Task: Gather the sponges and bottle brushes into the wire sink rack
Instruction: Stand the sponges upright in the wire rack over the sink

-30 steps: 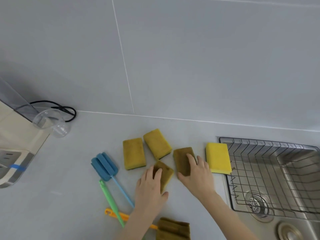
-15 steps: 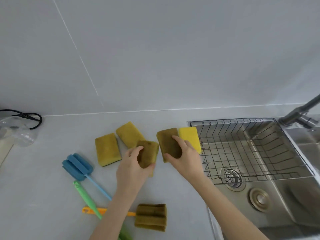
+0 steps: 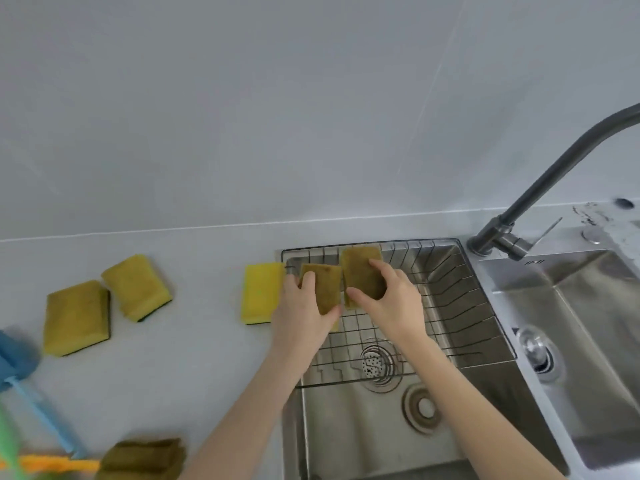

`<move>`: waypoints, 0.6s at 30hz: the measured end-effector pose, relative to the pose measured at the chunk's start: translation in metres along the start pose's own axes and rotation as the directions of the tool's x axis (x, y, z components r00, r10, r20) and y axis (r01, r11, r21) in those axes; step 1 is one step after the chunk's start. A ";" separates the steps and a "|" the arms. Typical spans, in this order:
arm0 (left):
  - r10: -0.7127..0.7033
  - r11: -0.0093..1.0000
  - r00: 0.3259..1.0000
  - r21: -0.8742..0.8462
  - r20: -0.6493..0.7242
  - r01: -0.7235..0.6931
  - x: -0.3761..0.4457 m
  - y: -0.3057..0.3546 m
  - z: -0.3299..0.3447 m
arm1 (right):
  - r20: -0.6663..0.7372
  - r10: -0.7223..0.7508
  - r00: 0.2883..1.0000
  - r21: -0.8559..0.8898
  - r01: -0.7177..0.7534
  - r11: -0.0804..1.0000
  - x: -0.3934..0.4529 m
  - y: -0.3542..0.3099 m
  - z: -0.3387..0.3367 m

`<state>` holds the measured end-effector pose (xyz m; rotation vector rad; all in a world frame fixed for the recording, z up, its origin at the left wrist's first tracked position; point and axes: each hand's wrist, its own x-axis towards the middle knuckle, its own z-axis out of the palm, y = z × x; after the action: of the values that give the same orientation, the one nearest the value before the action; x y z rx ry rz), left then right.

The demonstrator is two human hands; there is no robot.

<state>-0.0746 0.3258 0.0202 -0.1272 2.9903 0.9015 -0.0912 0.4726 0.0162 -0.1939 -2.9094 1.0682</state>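
My left hand [image 3: 304, 306] grips an olive-brown sponge [image 3: 323, 282] above the left edge of the wire sink rack [image 3: 450, 299]. My right hand [image 3: 391, 299] holds a second olive-brown sponge [image 3: 360, 268] over the rack's back left part. A bright yellow sponge [image 3: 259, 292] lies on the counter just left of the rack. Two more yellow sponges [image 3: 76, 317] [image 3: 136, 287] lie farther left. A blue bottle brush [image 3: 20, 362], a green brush handle [image 3: 7, 445] and an orange-handled brush with a brown head [image 3: 142, 457] lie at the lower left.
The rack sits in the left basin of a steel sink [image 3: 381, 427] with a drain [image 3: 375, 363]. A dark faucet [image 3: 540, 188] rises at the back right, beside the right basin [image 3: 588, 341]. A grey tiled wall stands behind the counter.
Both hands have carried their sponges to the right, from the counter to above the wire rack. The view has swung right, so the sink fills more of it.
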 end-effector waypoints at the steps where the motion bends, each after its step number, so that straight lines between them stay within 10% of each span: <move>1: 0.002 0.999 1.000 0.050 0.014 -0.003 0.004 0.007 0.011 | 0.025 0.006 1.000 -0.023 -0.005 1.000 0.006 0.010 -0.001; 18: -0.160 0.949 0.987 0.278 0.015 0.149 0.060 0.015 0.108 | 0.256 0.052 0.965 -0.089 -0.030 0.996 0.061 0.080 0.050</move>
<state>-0.1361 0.3935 -0.0637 -0.3294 2.9804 0.4598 -0.1472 0.5092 -0.0744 -0.1265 -3.1989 1.0496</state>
